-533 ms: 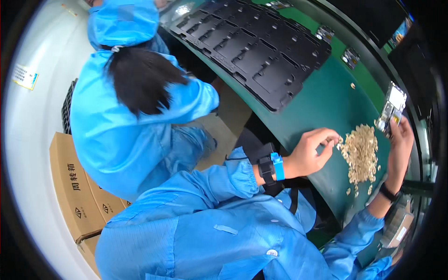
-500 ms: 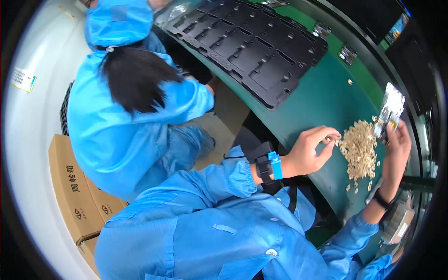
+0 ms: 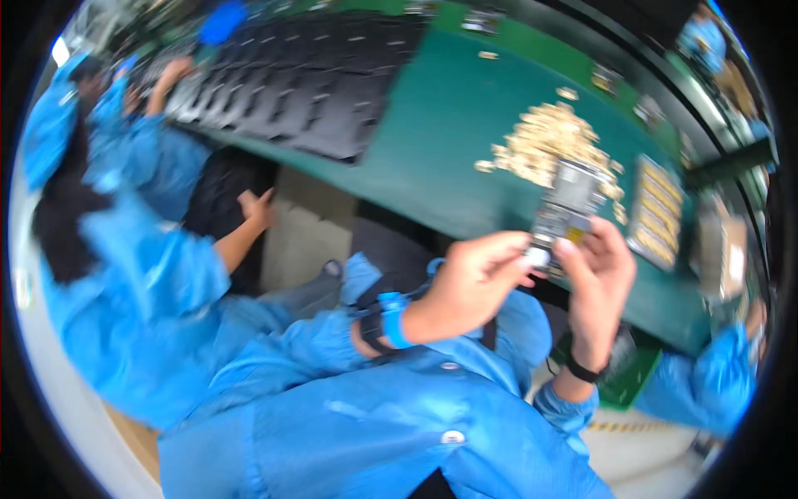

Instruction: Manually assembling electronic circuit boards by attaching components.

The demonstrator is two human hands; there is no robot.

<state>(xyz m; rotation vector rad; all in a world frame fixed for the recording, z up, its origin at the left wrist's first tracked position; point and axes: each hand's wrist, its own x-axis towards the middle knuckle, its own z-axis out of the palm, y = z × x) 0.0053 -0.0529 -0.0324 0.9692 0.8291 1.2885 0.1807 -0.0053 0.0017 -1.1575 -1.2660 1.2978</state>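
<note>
My right hand (image 3: 600,287) holds a small circuit board (image 3: 565,204) with a silvery metal cover, tilted above the table's near edge. Its thumb lies on the board's face, the fingers behind. At the board's lower left end, my left hand (image 3: 470,283) is closed in a pinch, fingertips against the board. A small pale piece (image 3: 539,256) shows at those fingertips; blur hides its exact shape. Just beyond the board, a heap of small beige pieces (image 3: 544,137) lies on the green table (image 3: 440,125), partly covered by the board.
Black moulded trays (image 3: 291,83) cover the table's left part. A tray of beige pieces in rows (image 3: 657,212) and a cardboard box (image 3: 721,249) stand at the right. More boards (image 3: 482,22) lie along the far edge. Co-workers in blue sit left (image 3: 125,274) and right (image 3: 698,374).
The view has swung to the right. My right hand has brought the board from beyond the heap toward me, and my left hand has come up against its lower end.
</note>
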